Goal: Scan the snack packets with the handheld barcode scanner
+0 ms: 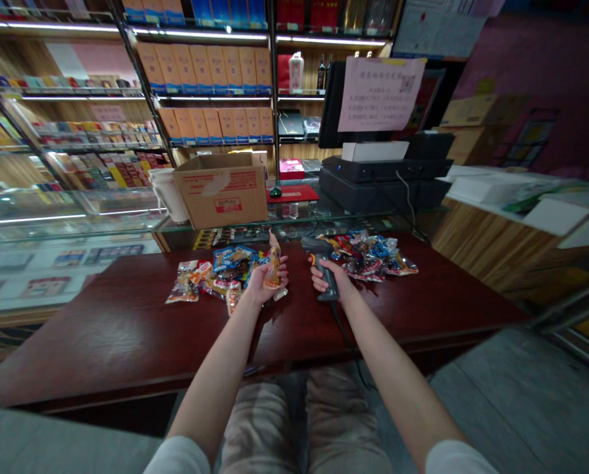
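Observation:
My left hand [263, 280] is closed around a small snack packet [273, 260] with orange-brown contents, held upright above the table. In my right hand [337, 280] is a dark barcode scanner [328, 273], gripped by its handle, its head pointing left toward the packet. A black cable [341, 329] runs down from the handle past the table's near edge. Beside and behind my left hand lies a pile of snack packets [225, 270] in blue, red, orange and clear wrap. Another heap of snack packets [373, 257] lies just beyond my right hand.
The dark red wooden table [141, 329] spans the front. An opened cardboard box [225, 194] and a white cup-like container [168, 194] stand on the glass counter behind. A monitor with a paper notice [378, 92] stands above a black cash drawer [373, 187]. Stocked shelves line the back.

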The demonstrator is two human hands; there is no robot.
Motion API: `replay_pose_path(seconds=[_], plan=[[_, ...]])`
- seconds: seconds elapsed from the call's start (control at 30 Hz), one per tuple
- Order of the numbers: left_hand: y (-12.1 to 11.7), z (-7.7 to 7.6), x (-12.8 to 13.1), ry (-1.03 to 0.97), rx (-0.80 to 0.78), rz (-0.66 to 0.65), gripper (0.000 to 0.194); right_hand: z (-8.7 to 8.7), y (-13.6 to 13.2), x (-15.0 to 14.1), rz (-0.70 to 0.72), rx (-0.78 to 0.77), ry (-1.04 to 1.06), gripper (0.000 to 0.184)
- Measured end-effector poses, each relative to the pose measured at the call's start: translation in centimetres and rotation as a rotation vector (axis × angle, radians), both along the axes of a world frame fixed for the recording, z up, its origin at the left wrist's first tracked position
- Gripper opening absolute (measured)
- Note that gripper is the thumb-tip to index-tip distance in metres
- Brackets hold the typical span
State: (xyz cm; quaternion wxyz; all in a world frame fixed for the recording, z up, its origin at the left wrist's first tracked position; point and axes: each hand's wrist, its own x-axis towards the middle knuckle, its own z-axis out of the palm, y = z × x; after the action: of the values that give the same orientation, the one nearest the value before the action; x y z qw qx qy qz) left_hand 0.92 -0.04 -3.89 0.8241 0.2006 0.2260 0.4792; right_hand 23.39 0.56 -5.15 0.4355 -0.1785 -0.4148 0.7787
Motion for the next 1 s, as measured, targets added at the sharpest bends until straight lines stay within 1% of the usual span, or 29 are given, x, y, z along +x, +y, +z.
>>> replay_pose_path(seconds=[0.1,0.13,0.23,0.33,0.47,0.67,0.87,1.0], plan=[[-0.1,0.2,0.0,0.037,0.019,-0.015,0.038,0.0,-0.1,0.1,-0.002,0.002,0.0,0.03],[-0.1,0.2,0.1,0.071,0.028,-0.006,0.039,0.0,-0.1,0.1,-0.002,0.003,-0.004,0.029],[-0.1,0.1,0.3,0.159,0.053,0.007,0.031,0.1,-0.3,0.1,-0.003,0.017,-0.014,0.028],[-0.1,0.0,0.5,0.191,0.079,-0.046,0.028,0.2,-0.6,-0.1,0.002,0.038,-0.022,0.032],[-0.1,-0.1,0.6,0.243,0.09,-0.039,0.03,0.4,-1.1,-0.6,-0.011,0.049,-0.046,0.038],[0.0,-0.3,0.7,0.367,0.082,-0.043,0.039,0.4,-1.4,-0.9,-0.037,0.06,-0.063,0.033],[-0.1,-0.4,0.8,0.378,0.12,0.024,0.031,0.3,-1.5,-1.1,-0.054,0.052,-0.088,0.033],[0.2,-0.5,0.9,0.442,0.112,-0.015,0.039,0.3,-1.6,-1.2,-0.05,0.039,-0.092,0.033]])
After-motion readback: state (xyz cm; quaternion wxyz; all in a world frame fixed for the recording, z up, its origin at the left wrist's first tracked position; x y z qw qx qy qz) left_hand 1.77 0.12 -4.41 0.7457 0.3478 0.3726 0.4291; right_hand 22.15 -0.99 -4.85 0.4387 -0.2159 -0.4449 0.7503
